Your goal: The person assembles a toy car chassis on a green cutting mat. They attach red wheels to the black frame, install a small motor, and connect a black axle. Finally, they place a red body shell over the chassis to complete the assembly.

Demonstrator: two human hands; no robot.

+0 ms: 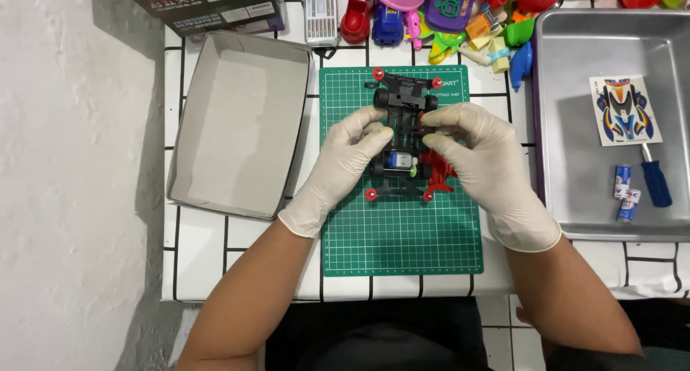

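Observation:
A black toy car chassis (402,96) with red rollers at its corners lies on a green cutting mat (402,234). A small blue-and-silver motor (399,161) sits in its near end, beside a red plastic part (435,167). My left hand (345,159), in a white glove, grips the chassis's left side at the middle. From the right, my gloved right hand (478,159) pinches the chassis's middle with its fingertips. Both hands hide the centre of the chassis.
An open grey cardboard box (237,191) lies left of the mat. A metal tray (575,205) on the right holds a sticker sheet (625,110), a blue-handled screwdriver (655,182) and two small batteries (624,191). Colourful plastic toys (460,11) crowd the far edge.

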